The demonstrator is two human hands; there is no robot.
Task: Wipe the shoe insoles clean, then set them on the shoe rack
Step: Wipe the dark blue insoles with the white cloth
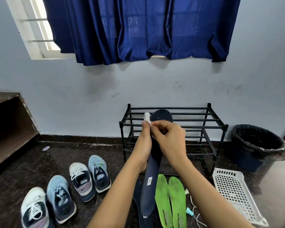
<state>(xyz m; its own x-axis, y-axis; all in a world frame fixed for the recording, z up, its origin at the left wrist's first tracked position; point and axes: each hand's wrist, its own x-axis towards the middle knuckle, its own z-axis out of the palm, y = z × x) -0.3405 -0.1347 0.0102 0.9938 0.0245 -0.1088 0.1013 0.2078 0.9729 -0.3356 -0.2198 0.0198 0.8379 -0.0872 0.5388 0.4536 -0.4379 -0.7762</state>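
1. Before the black shoe rack (196, 126), off the floor: navy insole (152, 176) held up, toe end high, heel low.
2. Left hand (144, 142) grips the insole's left edge, fingers curled round it.
3. Right hand (169, 139) curls over the insole's front, pinching a white wipe (147, 117); the wipe pokes up beside the toe.
4. Floor below: second navy insole (137, 201), two green insoles (163, 198) side by side.
5. Sneakers (90, 178) stand well left.
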